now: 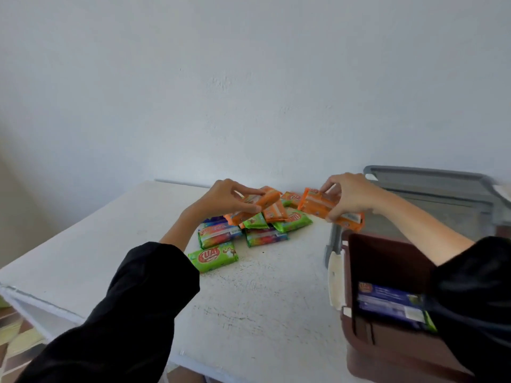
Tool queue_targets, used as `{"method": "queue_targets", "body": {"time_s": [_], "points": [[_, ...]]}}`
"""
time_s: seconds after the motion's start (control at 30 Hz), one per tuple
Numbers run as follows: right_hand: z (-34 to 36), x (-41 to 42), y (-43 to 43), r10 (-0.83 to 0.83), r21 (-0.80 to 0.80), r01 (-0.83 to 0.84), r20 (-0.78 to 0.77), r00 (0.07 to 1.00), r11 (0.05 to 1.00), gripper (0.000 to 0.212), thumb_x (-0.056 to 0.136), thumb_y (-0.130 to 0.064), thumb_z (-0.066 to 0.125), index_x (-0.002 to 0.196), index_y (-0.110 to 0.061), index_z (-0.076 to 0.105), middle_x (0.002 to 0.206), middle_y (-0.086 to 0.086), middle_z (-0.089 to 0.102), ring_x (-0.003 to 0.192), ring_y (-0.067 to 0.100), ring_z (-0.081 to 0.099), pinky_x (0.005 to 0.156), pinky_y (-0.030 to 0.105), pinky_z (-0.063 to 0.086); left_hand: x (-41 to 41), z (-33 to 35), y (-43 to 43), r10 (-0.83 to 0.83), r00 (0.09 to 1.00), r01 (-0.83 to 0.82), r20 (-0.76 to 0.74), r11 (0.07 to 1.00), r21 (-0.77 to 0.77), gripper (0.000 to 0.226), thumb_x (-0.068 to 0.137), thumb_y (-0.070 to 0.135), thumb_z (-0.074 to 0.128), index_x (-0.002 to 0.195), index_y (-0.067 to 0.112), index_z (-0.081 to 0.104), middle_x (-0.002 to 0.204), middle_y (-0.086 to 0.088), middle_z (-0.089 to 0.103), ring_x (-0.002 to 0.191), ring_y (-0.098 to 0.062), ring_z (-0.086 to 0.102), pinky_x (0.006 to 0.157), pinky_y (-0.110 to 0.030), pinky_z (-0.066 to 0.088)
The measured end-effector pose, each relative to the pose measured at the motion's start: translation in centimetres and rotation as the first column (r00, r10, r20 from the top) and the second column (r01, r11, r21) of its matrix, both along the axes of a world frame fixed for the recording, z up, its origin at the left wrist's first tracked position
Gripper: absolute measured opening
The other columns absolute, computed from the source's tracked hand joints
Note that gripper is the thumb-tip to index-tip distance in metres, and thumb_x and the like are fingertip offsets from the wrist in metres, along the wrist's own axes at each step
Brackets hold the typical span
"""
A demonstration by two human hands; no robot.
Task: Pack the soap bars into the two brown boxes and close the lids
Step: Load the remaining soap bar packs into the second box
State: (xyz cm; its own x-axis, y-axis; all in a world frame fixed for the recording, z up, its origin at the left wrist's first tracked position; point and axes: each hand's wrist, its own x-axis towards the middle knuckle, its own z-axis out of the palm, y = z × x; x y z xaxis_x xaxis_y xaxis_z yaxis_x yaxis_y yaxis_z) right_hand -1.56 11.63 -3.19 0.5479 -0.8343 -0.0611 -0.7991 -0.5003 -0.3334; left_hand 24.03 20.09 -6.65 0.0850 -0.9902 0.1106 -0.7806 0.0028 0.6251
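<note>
Soap bars [265,236] gripped in both hands
Left hand [226,200] pinches one orange bar [265,201], right hand [345,197] another; the brown box [387,258] lies nearer the right, apparently part-filled.

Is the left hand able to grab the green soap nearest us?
Probably not yet: the left hand grips an orange soap bar. The green soap bar lies uncovered and close by, so once the hand empties, the way looks free.

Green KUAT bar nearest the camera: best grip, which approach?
The green KUAT bar lies flat, label up, at the pile's near edge. Come from above, fingers pinching across its short width on the two long edges; its near long edge faces bare table.
</note>
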Motion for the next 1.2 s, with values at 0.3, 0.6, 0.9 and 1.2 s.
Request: {"method": "queue_targets", "body": {"time_s": [0.3, 0.6, 0.9, 1.2], "points": [[-0.4, -15.6, 3.1, -0.128, 0.031, 0.133, -0.132, 0.983, 0.991, 0.071, 0.061, -0.021, 0.084, 0.123, -0.024, 0.051, 0.125, -0.001, 0.061, 0.115, 0.019, 0.054, 0.088, 0.025, 0.038, -18.0, 0.1, -2.3, -0.485, 0.835, 0.51, 0.26, 0.86, -0.035, 0.046, 0.072, 0.043, 0.074, 0.117, 0.037, 0.062, 0.102, 0.0, 0.064, 0.092, -0.014, 0.058, 0.076, -0.016, 0.042], [-8.4, -20.6, 3.9, -0.115, 0.052, 0.136, -0.292, 0.949, 0.989, 0.08, 0.06, -0.021, 0.085, 0.131, -0.023, 0.047, 0.126, 0.004, 0.056, 0.114, 0.022, 0.053, 0.092, 0.032, 0.046, -25.3, -5.1, -3.8, -0.604, 0.625, 0.609, 0.495, 0.774, 0.175, 0.051, 0.076, 0.043, 0.069, 0.125, 0.032, 0.057, 0.121, -0.003, 0.054, 0.109, -0.016, 0.051, 0.09, -0.028, 0.038], [-10.6, -21.0, 3.2, -0.016, -0.001, 0.017, -0.415, 0.91, 1.0, 0.08, 0.064, -0.019, 0.081, 0.134, -0.024, 0.044, 0.129, 0.006, 0.054, 0.12, 0.024, 0.049, 0.093, 0.034, 0.045, -26.6, -7.2, -4.9, -0.652, 0.334, 0.581, 0.68, 0.711, 0.396, 0.07, 0.081, 0.04, 0.063, 0.143, 0.031, 0.032, 0.12, -0.009, 0.053, 0.109, -0.024, 0.051, 0.084, -0.031, 0.039], [-10.8, -20.9, 3.8, -0.056, -0.092, 0.02, -0.405, 0.912, 0.996, 0.074, 0.068, -0.018, 0.08, 0.134, -0.022, 0.047, 0.129, 0.006, 0.045, 0.119, 0.025, 0.048, 0.093, 0.031, 0.042, -28.1, -7.0, -4.5, -0.571, 0.263, 0.595, 0.778, 0.731, 0.335, 0.067, 0.082, 0.043, 0.062, 0.141, 0.02, 0.038, 0.122, -0.009, 0.052, 0.107, -0.023, 0.053, 0.077, -0.03, 0.039]]}}
